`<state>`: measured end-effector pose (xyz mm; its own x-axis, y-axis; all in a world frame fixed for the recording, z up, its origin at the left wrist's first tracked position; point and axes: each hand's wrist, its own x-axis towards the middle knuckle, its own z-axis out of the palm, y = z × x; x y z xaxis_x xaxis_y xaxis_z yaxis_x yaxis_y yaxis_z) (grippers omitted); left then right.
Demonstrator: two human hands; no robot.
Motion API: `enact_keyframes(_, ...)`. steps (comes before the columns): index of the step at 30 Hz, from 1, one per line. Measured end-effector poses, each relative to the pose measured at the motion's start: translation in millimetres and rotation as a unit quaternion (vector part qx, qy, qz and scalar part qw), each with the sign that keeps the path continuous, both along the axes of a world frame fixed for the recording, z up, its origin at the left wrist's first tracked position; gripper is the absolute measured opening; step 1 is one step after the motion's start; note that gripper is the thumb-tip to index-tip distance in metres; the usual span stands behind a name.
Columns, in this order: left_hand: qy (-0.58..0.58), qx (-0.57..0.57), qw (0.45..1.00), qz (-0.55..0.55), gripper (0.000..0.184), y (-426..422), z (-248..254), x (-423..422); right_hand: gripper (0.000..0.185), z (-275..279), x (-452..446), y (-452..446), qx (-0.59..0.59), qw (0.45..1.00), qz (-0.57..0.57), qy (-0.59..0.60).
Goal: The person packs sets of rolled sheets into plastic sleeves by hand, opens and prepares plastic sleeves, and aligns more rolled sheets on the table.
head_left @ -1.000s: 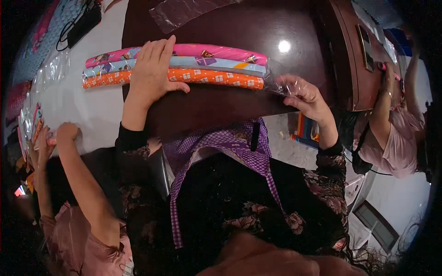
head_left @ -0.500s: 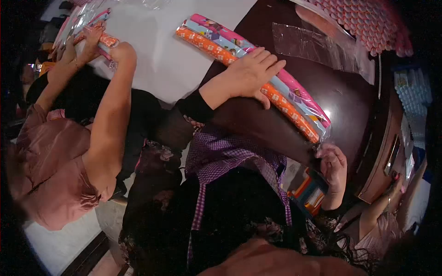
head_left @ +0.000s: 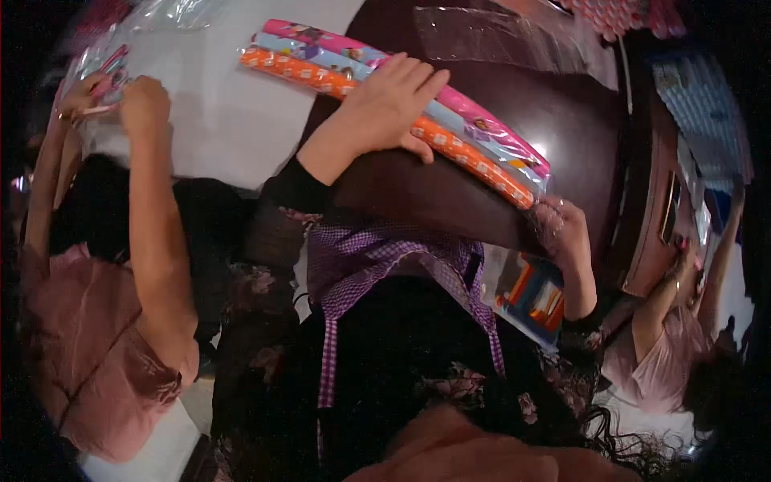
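Three patterned paper rolls, pink, light blue and orange, lie side by side as one pack [head_left: 474, 157] in clear plastic, slanting across the dark table. My left hand [head_left: 379, 106] rests flat across the middle of the pack, fingers stretched and thumb apart over the orange roll. At the pack's near right end, my right hand [head_left: 566, 229] has its fingers curled on the loose end of the clear plastic wrapper [head_left: 540, 202]. Part of those fingers is hard to make out.
A flat clear plastic sleeve [head_left: 514, 38] lies beyond the pack on the dark tabletop [head_left: 578, 120]. White sheeting [head_left: 233, 120] covers the left side. Co-workers' hands [head_left: 144, 104] handle a wrapped item there. Stacked pale-blue rolls [head_left: 699, 104] stand right, near another person's arm [head_left: 662, 297].
My right hand has come onto the plastic at the pack's end, its fingers now curled there. The left hand stays flat on the pack. The whole view has shifted slightly.
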<state>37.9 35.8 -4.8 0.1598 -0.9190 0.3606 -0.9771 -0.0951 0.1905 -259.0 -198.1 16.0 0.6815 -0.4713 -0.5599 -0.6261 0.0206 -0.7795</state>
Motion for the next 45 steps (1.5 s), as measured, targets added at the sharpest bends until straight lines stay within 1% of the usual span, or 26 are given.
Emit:
enact_keyframes(2, -0.014, 0.0, 1.0, 0.015, 0.114, -0.7, -1.9, -0.7, 0.033, 0.0, 5.1, 5.1, -0.039, 0.999, -0.022, 0.027)
enact_keyframes(3, -0.017, 0.008, 1.0, 0.013, 0.114, -2.4, -2.1, -0.9, 0.029, -3.1, 3.6, 6.3, -0.009, 0.999, -0.047, 0.002)
enact_keyframes(5, -0.024, 0.016, 0.999, 0.014, 0.117, -2.7, -4.8, -0.6, 0.026, -20.2, 3.2, 5.1, -0.044, 0.997, -0.065, -0.025)
enact_keyframes(6, -0.027, 0.013, 0.999, 0.011, 0.117, -3.2, -4.9, -0.3, 0.027, 9.9, 15.8, 18.1, -0.019, 0.996, -0.089, 0.01)
enact_keyframes(7, -0.029, 0.013, 0.999, 0.009, 0.118, -3.4, -4.6, -0.2, 0.027, 10.0, 15.6, 20.8, -0.023, 0.995, -0.1, 0.012)
enact_keyframes(8, -0.053, -0.004, 0.998, 0.013, 0.112, -3.9, -5.7, -0.4, 0.028, 8.4, 16.4, 20.3, 0.011, 0.995, -0.1, -0.006)
enact_keyframes(9, -0.052, -0.007, 0.999, 0.005, 0.112, -4.3, -5.7, -0.2, 0.03, 7.3, 16.5, 18.7, 0.046, 0.994, -0.1, -0.026)
enact_keyframes(10, -0.053, 0.001, 0.999, 0.008, 0.112, -4.5, -5.0, 0.3, 0.03, 13.7, 17.7, 16.4, 0.084, 0.992, -0.092, -0.005)
enact_keyframes(11, -0.054, 0.008, 0.998, 0.012, 0.112, -4.9, -4.7, 0.2, 0.03, 12.7, 18.6, 16.4, 0.083, 0.992, -0.098, -0.005)
enact_keyframes(13, -0.056, 0.011, 0.998, 0.014, 0.112, -6.6, -4.7, -0.9, 0.023, 8.8, 23.7, 15.9, 0.128, 0.98, -0.15, 0.004)
enact_keyframes(14, -0.053, 0.012, 0.998, 0.012, 0.113, -6.5, -3.9, -1.0, 0.023, 7.9, 24.2, 15.4, 0.129, 0.98, -0.148, 0.002)
enact_keyframes(16, -0.055, 0.016, 0.998, 0.018, 0.113, -4.7, -2.7, -0.4, 0.03, 6.3, 26.2, 12.5, 0.156, 0.978, -0.141, 0.01)
enact_keyframes(19, -0.058, 0.02, 0.998, 0.018, 0.113, -5.1, -1.5, -1.1, 0.025, 5.6, 28.2, 8.3, 0.193, 0.975, -0.111, 0.003)
enact_keyframes(21, -0.022, 0.032, 0.999, 0.012, 0.118, -3.4, 0.4, -2.6, 0.021, 4.0, 28.3, 7.0, 0.192, 0.975, -0.107, 0.005)
enact_keyframes(23, -0.022, 0.035, 0.999, 0.021, 0.117, -3.1, 1.2, -1.6, 0.018, 1.8, 29.4, 7.8, 0.191, 0.977, -0.099, 0.007)
enact_keyframes(25, -0.016, 0.034, 0.999, 0.015, 0.116, -1.4, 3.5, -2.0, 0.015, 1.2, 31.8, 10.7, 0.186, 0.972, -0.144, 0.002)
enact_keyframes(27, -0.011, 0.021, 1.0, 0.005, 0.114, -0.5, 3.8, -1.0, 0.014, 7.2, 36.0, 16.2, 0.173, 0.978, -0.118, -0.008)
enact_keyframes(29, -0.01, 0.009, 1.0, 0.002, 0.112, 0.5, 2.3, 0.0, 0.014, 10.1, 37.4, 15.7, 0.14, 0.979, -0.148, 0.019)
enact_keyframes(30, -0.011, 0.018, 1.0, 0.007, 0.111, 1.2, 6.0, -0.8, 0.014, 7.6, 38.2, 13.6, 0.144, 0.981, -0.128, 0.016)
enact_keyframes(32, -0.018, 0.016, 1.0, 0.012, 0.109, 1.6, 7.5, -1.8, 0.014, 1.2, 37.7, 8.3, 0.16, 0.973, -0.168, 0.01)
enact_keyframes(35, -0.022, 0.022, 0.999, 0.018, 0.108, 2.9, 11.6, -3.0, 0.015, 3.6, 38.1, 3.9, 0.204, 0.966, -0.158, -0.02)
enact_keyframes(36, -0.029, 0.019, 0.999, 0.019, 0.107, 3.2, 12.6, -3.1, 0.023, 0.0, 40.6, 1.5, 0.206, 0.966, -0.155, -0.01)
enact_keyframes(40, -0.023, 0.015, 0.999, 0.022, 0.108, 3.6, 9.6, -1.9, 0.024, 4.3, 39.7, 5.1, 0.221, 0.961, -0.168, -0.013)
enact_keyframes(42, -0.005, 0.028, 1.0, 0.013, 0.108, 3.3, 9.2, -0.5, 0.023, -1.1, 34.5, 6.1, 0.142, 0.976, -0.164, 0.027)
enact_keyframes(43, -0.003, 0.028, 0.999, 0.015, 0.108, 3.2, 9.1, 0.0, 0.023, -1.9, 31.5, 6.9, 0.142, 0.976, -0.162, 0.028)
enact_keyframes(45, -0.014, 0.042, 0.999, 0.014, 0.108, 2.9, 11.8, -0.8, 0.02, -2.3, 27.1, 7.0, 0.127, 0.986, -0.104, -0.042)
